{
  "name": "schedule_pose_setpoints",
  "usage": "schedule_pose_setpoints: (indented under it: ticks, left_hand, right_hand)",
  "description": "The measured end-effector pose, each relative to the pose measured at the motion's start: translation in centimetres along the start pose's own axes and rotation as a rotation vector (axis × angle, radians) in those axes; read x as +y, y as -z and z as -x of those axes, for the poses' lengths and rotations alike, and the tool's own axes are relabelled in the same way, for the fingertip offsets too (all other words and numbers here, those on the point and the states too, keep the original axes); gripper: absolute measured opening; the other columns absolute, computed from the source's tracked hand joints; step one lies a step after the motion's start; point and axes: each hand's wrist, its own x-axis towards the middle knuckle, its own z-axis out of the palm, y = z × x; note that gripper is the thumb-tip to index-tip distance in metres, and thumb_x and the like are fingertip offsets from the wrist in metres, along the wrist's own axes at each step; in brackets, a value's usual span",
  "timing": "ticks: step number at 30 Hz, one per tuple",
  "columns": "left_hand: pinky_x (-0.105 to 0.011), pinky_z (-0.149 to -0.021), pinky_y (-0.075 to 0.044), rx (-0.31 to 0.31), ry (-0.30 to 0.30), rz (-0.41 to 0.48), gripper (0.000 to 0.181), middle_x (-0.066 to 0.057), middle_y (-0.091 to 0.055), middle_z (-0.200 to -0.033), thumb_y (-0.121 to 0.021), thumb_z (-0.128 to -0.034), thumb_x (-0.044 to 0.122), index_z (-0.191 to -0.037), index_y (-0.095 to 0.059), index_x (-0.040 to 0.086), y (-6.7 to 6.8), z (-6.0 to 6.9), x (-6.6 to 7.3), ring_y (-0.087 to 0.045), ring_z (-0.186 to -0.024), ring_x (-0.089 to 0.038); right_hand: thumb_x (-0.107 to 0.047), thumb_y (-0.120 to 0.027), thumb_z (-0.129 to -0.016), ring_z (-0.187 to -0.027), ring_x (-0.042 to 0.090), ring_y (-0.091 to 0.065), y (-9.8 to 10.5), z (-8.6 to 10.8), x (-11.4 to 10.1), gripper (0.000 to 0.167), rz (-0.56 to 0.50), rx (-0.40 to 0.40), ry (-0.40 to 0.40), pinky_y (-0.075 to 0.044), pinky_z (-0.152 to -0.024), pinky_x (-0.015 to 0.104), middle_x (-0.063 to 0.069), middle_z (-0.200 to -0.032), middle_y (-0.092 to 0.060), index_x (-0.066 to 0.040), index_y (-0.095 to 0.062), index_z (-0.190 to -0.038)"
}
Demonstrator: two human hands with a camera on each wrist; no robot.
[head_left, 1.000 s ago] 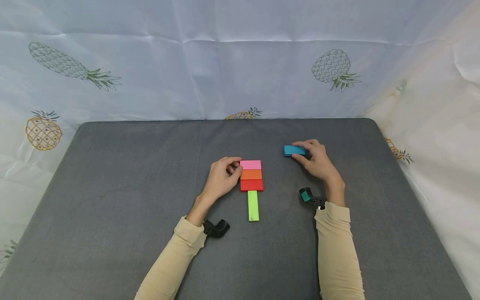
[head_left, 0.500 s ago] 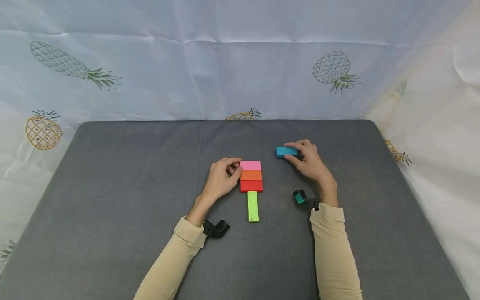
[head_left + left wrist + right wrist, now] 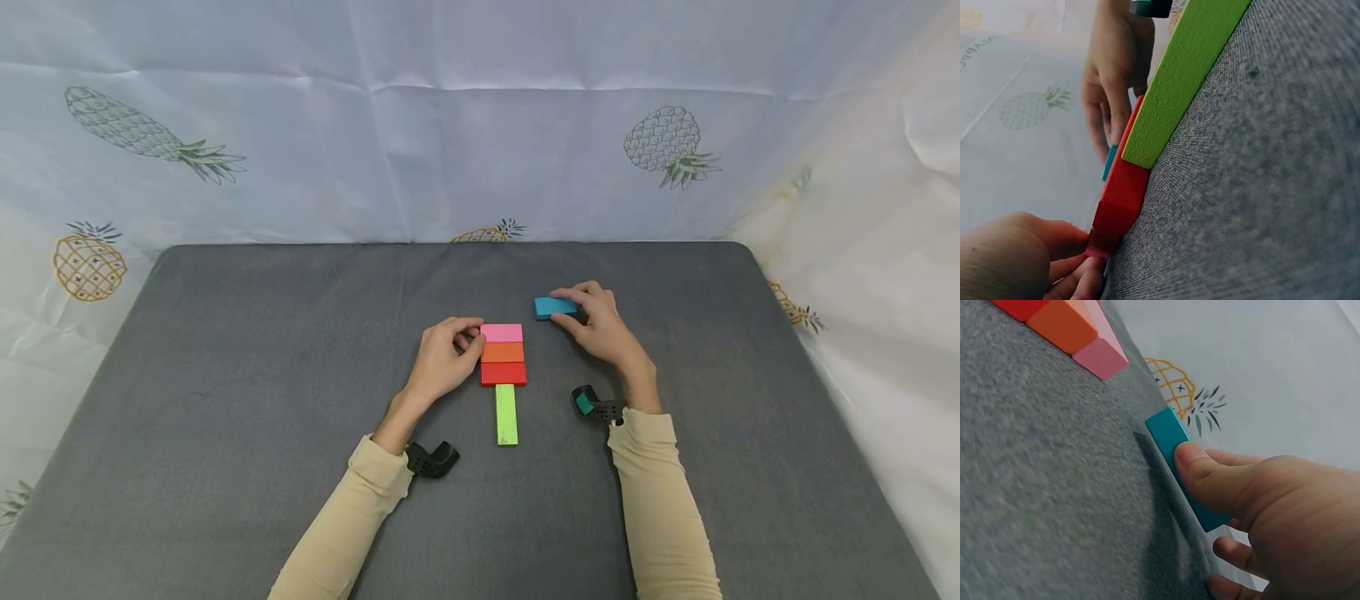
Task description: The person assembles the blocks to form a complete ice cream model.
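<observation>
In the head view, a pink block (image 3: 501,333), an orange block (image 3: 502,352) and a red block (image 3: 503,373) lie side by side on the grey-covered table. Below the red one a lime-green block (image 3: 506,415) points toward the person, its end against it. The left hand (image 3: 442,358) has bent thumb and forefinger at the pink block's left end, pinching it. To the upper right, the right hand (image 3: 603,325) holds a blue block (image 3: 1169,434) between thumb and fingers. In the right wrist view a shadow under this block shows it slightly raised off the cloth.
A white curtain (image 3: 405,158) printed with pineapples hangs behind the table's far edge. Grey cloth (image 3: 262,375) covers the table on both sides of the blocks. Black wrist mounts (image 3: 432,459) sit on both wrists.
My right hand has carried the blue block leftward and slightly nearer, toward the row of blocks. The left hand and the other blocks have stayed put.
</observation>
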Motion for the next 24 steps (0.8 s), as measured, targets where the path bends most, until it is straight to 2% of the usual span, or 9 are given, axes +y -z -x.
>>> schedule_pose_setpoints:
  ticks: [9, 15, 24]
  left_hand:
    - [-0.024, -0.066, -0.051, 0.003, 0.003, -0.002, 0.026, -0.017, -0.072, -0.095, -0.067, -0.0935, 0.005, -0.116, -0.073, -0.005, -0.1, 0.0, -0.1, -0.062, -0.071, -0.020]
    - [-0.024, -0.067, -0.050, 0.001, 0.009, 0.000, 0.025, -0.017, -0.072, -0.095, -0.066, -0.0940, 0.005, -0.116, -0.074, -0.005, -0.1, 0.0, -0.1, -0.062, -0.071, -0.020]
    - [-0.024, -0.066, -0.050, 0.003, 0.004, 0.003, 0.026, -0.016, -0.071, -0.095, -0.067, -0.0931, 0.005, -0.116, -0.073, -0.005, -0.1, -0.1, -0.1, -0.062, -0.071, -0.019]
  right_hand:
    - [-0.014, -0.066, -0.100, -0.118, 0.040, -0.037, -1.0, -0.3, -0.5, 0.040, 0.020, 0.009, 0.030, -0.035, -0.096, 0.054, 0.027, -0.130, -0.051, -0.003, -0.062, -0.138]
    - [-0.017, -0.067, -0.100, -0.122, 0.041, -0.038, -1.3, -0.4, -1.1, 0.041, 0.030, -0.001, 0.021, -0.036, -0.102, 0.057, 0.025, -0.131, -0.051, -0.005, -0.062, -0.138]
    - [-0.018, -0.067, -0.100, -0.122, 0.041, -0.040, -1.9, -0.6, -1.7, 0.040, 0.047, -0.007, 0.025, -0.038, -0.102, 0.057, 0.024, -0.131, -0.052, -0.005, -0.064, -0.137]
